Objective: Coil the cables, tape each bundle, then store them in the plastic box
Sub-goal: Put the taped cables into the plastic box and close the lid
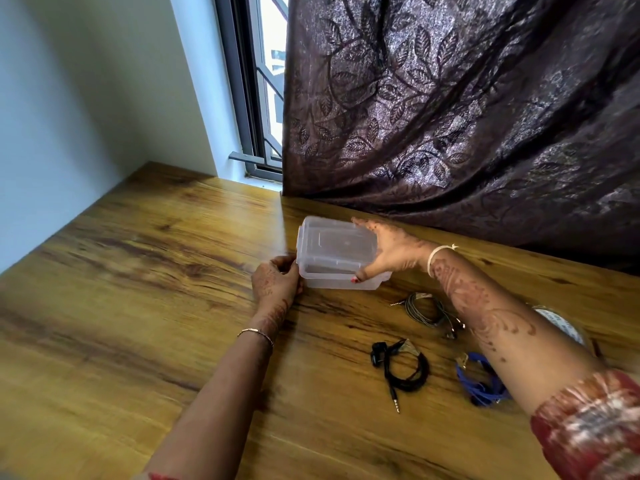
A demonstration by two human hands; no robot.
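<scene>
the plastic box (339, 282) stands on the wooden table (138, 271), close to the curtain (450, 98), and its lid (329, 242) is on it. through the cloudy walls i see no cable inside. the left hand (277, 280) holds the left end of the box, its curled fingers pinching the rim there. the right hand (391, 251) is spread wide over the lid, thumb hooked at the near edge and fingers over the far edge, so it grips the lid between them. three coiled cables lie on the table nearer to the person, apart from the box: a grey bundle (426, 311), a black bundle (403, 367) and a blue bundle (479, 381) partly under the right forearm. each seems to carry a bit of clear tape, but it is too small to be sure. i judge the coiling and taping finished. opening the box and storing the three bundles is left.
</scene>
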